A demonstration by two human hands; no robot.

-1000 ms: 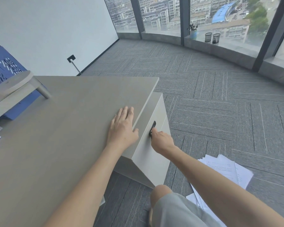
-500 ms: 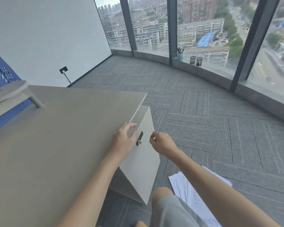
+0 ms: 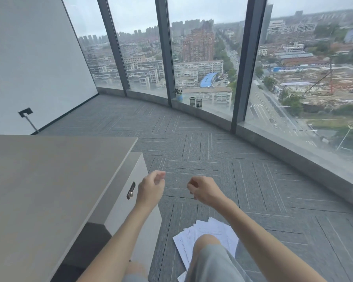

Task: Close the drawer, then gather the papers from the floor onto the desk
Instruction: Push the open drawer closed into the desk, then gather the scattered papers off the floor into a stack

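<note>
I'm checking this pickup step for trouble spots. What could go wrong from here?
1. The papers lie fanned on the carpet, partly hidden under the knee; a hasty grab may miss or crease some sheets.
2. The drawer front juts past the desk edge near the left hand; bending down may bump it.

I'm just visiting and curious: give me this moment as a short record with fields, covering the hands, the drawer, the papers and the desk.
left hand: in the air beside the drawer front, fingers loosely curled, holding nothing
right hand: in the air over the carpet, loosely curled, holding nothing
drawer: white front with a dark lock; looks pushed in, neither hand touching it
papers: fanned-out white sheets on the grey carpet, partly hidden by the person's knee
desk: grey top; no papers on the part in view
windowsill: small potted plant and two dark mesh cups
</note>
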